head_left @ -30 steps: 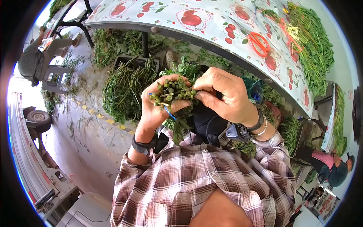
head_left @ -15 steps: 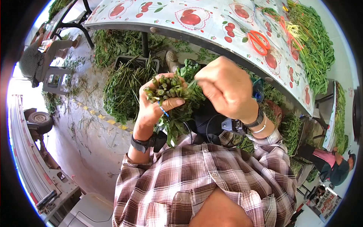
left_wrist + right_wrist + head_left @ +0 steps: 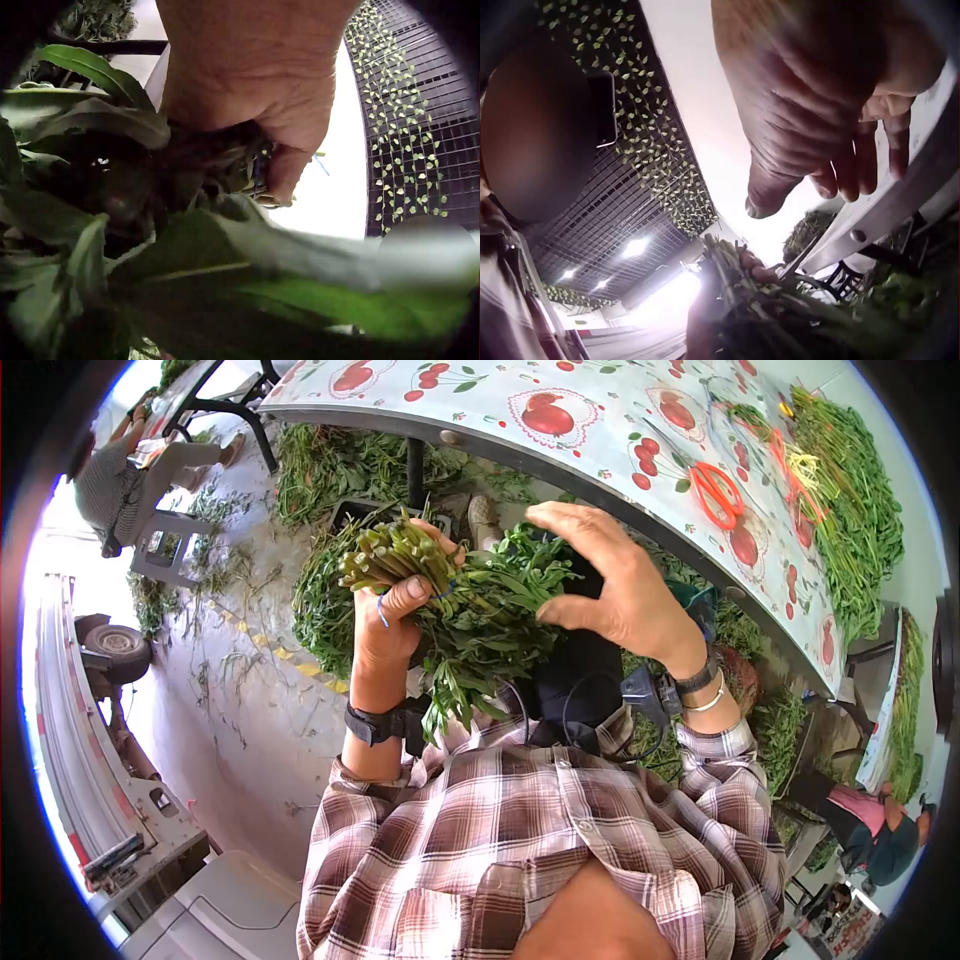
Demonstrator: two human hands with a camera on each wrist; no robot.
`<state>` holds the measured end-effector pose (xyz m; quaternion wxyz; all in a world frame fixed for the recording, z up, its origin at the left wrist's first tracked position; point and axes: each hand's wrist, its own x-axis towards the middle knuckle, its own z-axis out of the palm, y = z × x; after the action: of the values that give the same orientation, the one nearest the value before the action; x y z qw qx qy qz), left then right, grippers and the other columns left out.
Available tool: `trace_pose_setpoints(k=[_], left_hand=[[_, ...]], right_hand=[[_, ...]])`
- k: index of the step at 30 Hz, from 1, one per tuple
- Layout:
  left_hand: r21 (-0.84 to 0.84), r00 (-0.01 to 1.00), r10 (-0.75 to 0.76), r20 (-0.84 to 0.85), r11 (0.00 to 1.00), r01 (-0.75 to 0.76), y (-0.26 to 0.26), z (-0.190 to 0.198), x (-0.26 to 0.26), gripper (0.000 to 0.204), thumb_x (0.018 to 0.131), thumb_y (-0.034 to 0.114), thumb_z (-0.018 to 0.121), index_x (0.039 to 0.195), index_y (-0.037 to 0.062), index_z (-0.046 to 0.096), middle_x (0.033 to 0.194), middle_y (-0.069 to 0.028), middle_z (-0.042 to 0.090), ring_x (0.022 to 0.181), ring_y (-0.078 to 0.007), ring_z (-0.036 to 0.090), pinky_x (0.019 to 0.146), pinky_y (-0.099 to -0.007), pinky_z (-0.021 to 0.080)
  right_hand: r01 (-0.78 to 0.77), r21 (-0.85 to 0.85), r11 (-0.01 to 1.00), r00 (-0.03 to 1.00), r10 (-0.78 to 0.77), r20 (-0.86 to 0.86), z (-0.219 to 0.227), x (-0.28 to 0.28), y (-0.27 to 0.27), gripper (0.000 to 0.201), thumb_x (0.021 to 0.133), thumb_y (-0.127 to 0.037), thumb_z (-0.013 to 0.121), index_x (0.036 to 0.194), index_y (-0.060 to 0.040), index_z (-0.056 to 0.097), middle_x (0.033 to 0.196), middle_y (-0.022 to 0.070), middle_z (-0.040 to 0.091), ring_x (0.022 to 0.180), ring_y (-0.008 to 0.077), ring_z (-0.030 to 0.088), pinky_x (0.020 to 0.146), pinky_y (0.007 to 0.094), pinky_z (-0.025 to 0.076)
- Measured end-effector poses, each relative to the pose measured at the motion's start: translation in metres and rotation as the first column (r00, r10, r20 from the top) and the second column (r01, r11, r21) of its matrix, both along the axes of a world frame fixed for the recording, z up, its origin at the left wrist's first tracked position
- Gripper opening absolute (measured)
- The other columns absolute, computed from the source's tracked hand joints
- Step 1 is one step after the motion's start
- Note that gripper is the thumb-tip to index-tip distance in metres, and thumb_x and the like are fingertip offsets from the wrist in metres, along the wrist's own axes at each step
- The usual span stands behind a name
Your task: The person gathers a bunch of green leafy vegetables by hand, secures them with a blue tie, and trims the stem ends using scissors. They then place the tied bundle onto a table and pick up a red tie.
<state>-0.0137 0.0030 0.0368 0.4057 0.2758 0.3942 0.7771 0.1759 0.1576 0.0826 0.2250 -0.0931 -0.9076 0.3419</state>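
A thick bunch of leafy green stems (image 3: pixel 500 610) is gripped by my left hand (image 3: pixel 385 632), thumb across the stems. Its cut ends (image 3: pixel 385 558) point to the left and leaves spill to the right. A thin blue tie (image 3: pixel 381 612) shows beside the left thumb. Leaves (image 3: pixel 180 262) fill the lower part of the left wrist view, below the left hand (image 3: pixel 255 67). My right hand (image 3: pixel 625 590) is spread beside the leafy side, thumb apart from the fingers. In the right wrist view its fingers (image 3: pixel 866 161) extend loosely above the bunch (image 3: pixel 757 307), holding nothing.
A table with a fruit-print cloth (image 3: pixel 480 415) stands ahead, bearing orange-handled scissors (image 3: pixel 717 497) and a pile of greens (image 3: pixel 860 520). Below are a heaped crate (image 3: pixel 350 512) and cuttings on the floor (image 3: pixel 230 710). Two people (image 3: pixel 108 490) work farther off, at left and right.
My right hand went from pinching at the stem ends to a curled lift, and now is spread out at the leaves. The left hand tilted the bunch so its stem ends point left.
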Motion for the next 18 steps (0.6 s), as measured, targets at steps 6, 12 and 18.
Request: trace_pose_setpoints(k=[6,12,18], left_hand=[[0.167,0.975,-0.044,0.218,0.986,0.007,0.007,0.005,0.006,0.070,0.069,0.030,0.079,0.123,-0.0012,0.048,0.107,-0.0146,0.059,0.101,-0.0266,0.061,0.092,-0.0411,0.049],[0.026,0.990,0.134,-0.047,0.991,-0.133,0.010,0.020,0.011,0.091,0.065,0.027,0.086,0.137,0.0001,0.037,0.125,-0.0157,0.054,0.111,-0.0244,0.057,0.097,-0.0375,0.047],[-0.003,0.991,0.099,-0.094,0.995,-0.100,0.005,0.023,0.017,0.089,0.065,0.020,0.087,0.136,-0.0008,0.038,0.123,-0.0143,0.057,0.110,-0.0208,0.058,0.096,-0.0364,0.047]], right_hand=[[-0.183,-0.122,0.976,0.977,0.194,0.085,-0.011,-0.029,-0.028,0.090,0.065,-0.047,0.080,0.132,0.0014,0.043,0.121,0.0218,0.054,0.116,0.0372,0.050,0.100,0.0404,0.039],[0.088,-0.333,0.939,0.911,0.060,0.409,-0.009,-0.034,-0.043,0.070,0.062,-0.028,0.084,0.116,0.0006,0.048,0.097,0.0187,0.060,0.094,0.0353,0.059,0.084,0.0382,0.046],[0.077,-0.074,0.994,0.973,-0.059,0.221,-0.030,-0.030,-0.049,0.064,0.062,-0.026,0.084,0.107,-0.0008,0.048,0.097,0.0185,0.056,0.095,0.0382,0.054,0.079,0.0441,0.044]])
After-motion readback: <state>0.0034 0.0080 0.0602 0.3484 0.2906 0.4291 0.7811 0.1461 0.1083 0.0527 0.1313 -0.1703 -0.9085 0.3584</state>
